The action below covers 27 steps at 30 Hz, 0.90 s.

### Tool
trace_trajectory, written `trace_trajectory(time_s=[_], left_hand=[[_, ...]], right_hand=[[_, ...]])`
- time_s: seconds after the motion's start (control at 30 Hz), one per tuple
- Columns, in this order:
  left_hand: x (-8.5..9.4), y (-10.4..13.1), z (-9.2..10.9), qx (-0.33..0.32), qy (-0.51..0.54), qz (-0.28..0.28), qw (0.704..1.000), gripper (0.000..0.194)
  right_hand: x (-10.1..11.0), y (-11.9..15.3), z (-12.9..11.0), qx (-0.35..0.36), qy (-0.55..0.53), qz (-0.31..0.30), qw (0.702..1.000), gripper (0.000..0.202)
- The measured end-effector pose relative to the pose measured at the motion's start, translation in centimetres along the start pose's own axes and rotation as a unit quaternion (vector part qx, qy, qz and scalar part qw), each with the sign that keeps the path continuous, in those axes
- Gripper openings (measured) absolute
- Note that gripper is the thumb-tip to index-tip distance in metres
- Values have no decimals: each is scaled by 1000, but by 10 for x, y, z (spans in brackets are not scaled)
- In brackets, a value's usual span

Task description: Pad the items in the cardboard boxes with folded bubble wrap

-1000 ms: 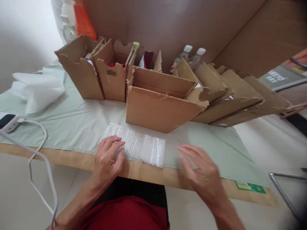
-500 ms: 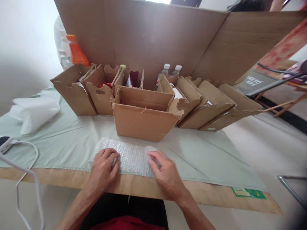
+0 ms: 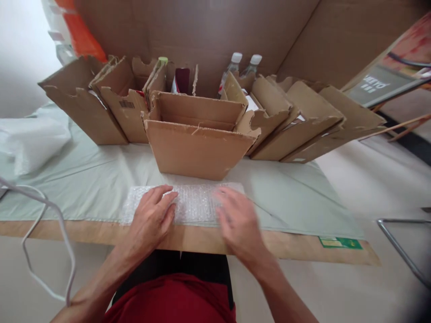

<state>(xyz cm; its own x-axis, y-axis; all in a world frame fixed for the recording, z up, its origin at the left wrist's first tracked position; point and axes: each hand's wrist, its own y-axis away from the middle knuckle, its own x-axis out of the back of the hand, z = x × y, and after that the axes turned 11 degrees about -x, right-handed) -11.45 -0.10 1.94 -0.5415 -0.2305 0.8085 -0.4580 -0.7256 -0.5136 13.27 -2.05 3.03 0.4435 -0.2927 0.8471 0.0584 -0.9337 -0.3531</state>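
Observation:
A flat strip of clear bubble wrap (image 3: 195, 202) lies on the green cloth near the table's front edge. My left hand (image 3: 155, 211) rests over its left part, fingers loosely bent and a little apart, not gripping it. Over the right part is my right hand (image 3: 237, 217), blurred by motion, with thumb and fingers apart. Whether its fingertips touch the wrap I cannot tell. Just behind the wrap stands an open cardboard box (image 3: 202, 150).
More open cardboard boxes (image 3: 117, 112) stand in a row behind, with two white-capped bottles (image 3: 232, 67) among them. A crumpled white wrap bundle (image 3: 37, 143) lies left. A white cable (image 3: 60, 220) hangs at the front left. Tall cardboard (image 3: 202, 36) closes off the back.
The view has tipped downward. My right hand has come off the wrap's lifted right end, and that end now lies flat, reaching farther right. My left hand stays on the left part.

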Motion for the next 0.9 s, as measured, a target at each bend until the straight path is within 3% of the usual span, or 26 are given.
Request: trace_trajectory(time_s=[0.1, 0.17, 0.23, 0.3, 0.43, 0.53, 0.6, 0.7, 0.8, 0.9], left_hand=[[-14, -3, -7, -37, -22, -50, 998, 40], [-19, 5, -19, -42, -51, -92, 994, 44], [-18, 18, -33, -40, -77, -116, 989, 44], [-13, 31, -44, -36, -88, -123, 988, 46], [-3, 44, -54, -19, -69, -117, 991, 48], [5, 44, -60, -1, -73, -90, 993, 45], [11, 44, -69, 26, -97, -60, 993, 44], [20, 48, -87, 56, -139, -50, 987, 45], [22, 56, -104, 63, -156, -79, 983, 48], [17, 67, -111, 73, -128, -77, 986, 40]], right_hand=[[-39, -27, -49, 73, 25, -128, 989, 42], [-56, -36, -57, 88, 37, -170, 981, 43], [-60, -34, -41, 85, 44, -181, 979, 47], [-52, -22, -8, 53, 59, -165, 983, 51], [-18, 7, 74, -63, 118, -74, 988, 49], [9, 17, 115, -123, 123, -10, 985, 46], [21, 13, 123, -128, 98, 6, 987, 44], [24, -6, 116, -93, 64, -13, 994, 42], [10, -26, 104, -31, 70, -20, 997, 43], [-9, -30, 107, 21, 83, 29, 996, 34]])
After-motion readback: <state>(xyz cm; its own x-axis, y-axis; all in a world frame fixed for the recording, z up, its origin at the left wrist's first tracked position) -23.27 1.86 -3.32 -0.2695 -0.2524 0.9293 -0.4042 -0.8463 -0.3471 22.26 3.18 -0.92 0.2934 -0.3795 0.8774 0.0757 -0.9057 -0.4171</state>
